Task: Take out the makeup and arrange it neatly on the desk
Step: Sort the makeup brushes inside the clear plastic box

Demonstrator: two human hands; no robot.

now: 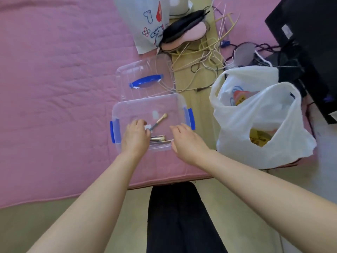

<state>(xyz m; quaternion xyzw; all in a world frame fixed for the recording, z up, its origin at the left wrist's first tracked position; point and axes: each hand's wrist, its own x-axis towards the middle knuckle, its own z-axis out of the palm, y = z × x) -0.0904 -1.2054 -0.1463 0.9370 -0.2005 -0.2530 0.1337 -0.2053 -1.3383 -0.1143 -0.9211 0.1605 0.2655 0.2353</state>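
Note:
A clear plastic box (127, 106) with blue side clips sits on the pink mat, its lid off. Inside lie a makeup brush (160, 119) with a pale tip, pointing up and right, and two more brushes (159, 138) near the front wall. My left hand (135, 137) is down in the box with its fingers curled at the dark handle end of the upper brush and a small white item; the grip itself is hidden. My right hand (186, 141) hovers over the box's front right corner, fingers relaxed, holding nothing.
The box's clear lid (144, 81) with a blue handle lies just behind it. A white plastic bag (259, 115) stands to the right, tangled cables (206, 57) and a sleep mask (182, 31) behind. A black case (310, 42) fills the far right. Pink mat (54, 88) spreads left.

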